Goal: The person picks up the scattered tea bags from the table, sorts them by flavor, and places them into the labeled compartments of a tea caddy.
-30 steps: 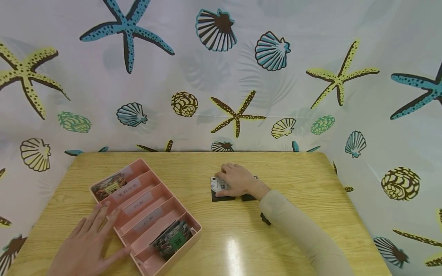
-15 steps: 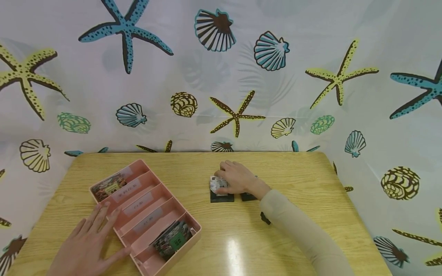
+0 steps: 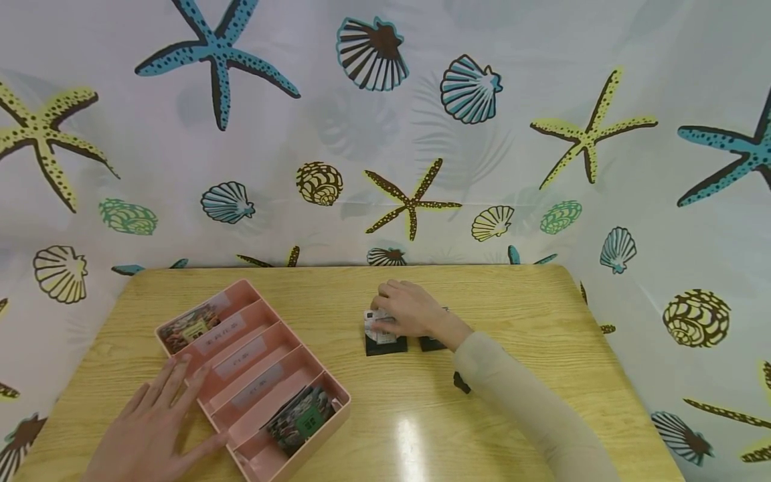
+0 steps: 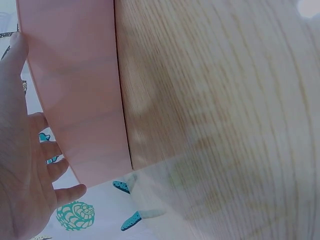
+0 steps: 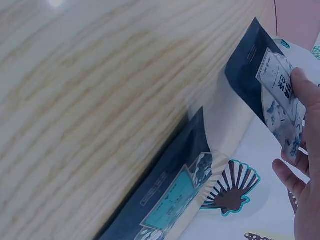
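Observation:
My right hand (image 3: 406, 308) pinches a flat packet (image 3: 385, 345), black at the bottom with a pale printed label, in the middle of the table. In the right wrist view the thumb (image 5: 305, 90) lies over the label and the packet leans up from the wood. A second dark packet (image 3: 431, 344), turquoise-labelled in the right wrist view, lies just right of it, partly hidden by the wrist. My left hand (image 3: 147, 422), fingers spread and relaxed, rests along the left edge of a pink divided box (image 3: 295, 375).
Picture-printed packets (image 3: 301, 418) fill the box's near compartment, and another packet (image 3: 193, 328) sits in its far one. Paper labels (image 3: 258, 385) mark the compartments between. A small black object (image 3: 461, 382) shows under the right sleeve. A patterned curtain (image 3: 415, 134) hangs behind the table.
My right hand has shifted slightly left, and the packet's lower edge has come a little toward me. The left hand and the box stay where they were.

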Demonstrator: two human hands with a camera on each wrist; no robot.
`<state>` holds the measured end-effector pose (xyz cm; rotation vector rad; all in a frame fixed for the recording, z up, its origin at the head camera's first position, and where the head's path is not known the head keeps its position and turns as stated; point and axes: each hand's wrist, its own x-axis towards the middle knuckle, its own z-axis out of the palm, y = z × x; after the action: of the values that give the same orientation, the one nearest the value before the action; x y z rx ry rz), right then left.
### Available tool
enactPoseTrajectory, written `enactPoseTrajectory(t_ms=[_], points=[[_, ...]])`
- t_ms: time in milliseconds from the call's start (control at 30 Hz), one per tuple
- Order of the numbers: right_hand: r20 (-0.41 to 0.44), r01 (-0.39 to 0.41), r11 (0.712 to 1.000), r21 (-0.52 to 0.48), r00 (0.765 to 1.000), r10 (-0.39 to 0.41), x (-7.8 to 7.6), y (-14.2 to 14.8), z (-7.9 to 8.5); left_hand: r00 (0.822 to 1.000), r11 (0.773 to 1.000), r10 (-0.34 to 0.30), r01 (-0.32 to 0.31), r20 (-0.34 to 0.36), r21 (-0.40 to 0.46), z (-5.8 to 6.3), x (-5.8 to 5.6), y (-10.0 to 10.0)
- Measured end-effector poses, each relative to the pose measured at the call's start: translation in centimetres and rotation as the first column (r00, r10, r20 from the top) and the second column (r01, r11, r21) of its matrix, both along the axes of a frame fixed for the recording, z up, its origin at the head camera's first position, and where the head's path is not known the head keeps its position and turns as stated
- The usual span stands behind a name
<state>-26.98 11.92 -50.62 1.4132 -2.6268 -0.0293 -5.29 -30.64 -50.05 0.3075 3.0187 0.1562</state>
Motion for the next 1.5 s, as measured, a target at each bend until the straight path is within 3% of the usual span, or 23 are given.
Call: enactPoseTrajectory(t_ms=[667, 1067, 1500], points=[[-0.030, -0.070, 0.993, -0.095, 0.997, 0.068, 1.2, -1.4, 2.8, 1.000, 1.000, 0.002, -0.002, 0.007, 0.009, 0.0, -0.1, 0.0], [-0.114, -0.162, 0.972, -0.173, 0.983, 0.143, 1.3, -4.1, 5.2, 1.000, 1.000, -0.008, 0.008, -0.012, 0.004, -0.1, 0.0, 0.0], [-0.212, -0.243, 0.955, -0.168, 0.955, 0.206, 2.1, -8.3, 7.7, 1.000, 1.000, -0.009, 0.009, 0.002, -0.003, -0.2, -0.1, 0.0]])
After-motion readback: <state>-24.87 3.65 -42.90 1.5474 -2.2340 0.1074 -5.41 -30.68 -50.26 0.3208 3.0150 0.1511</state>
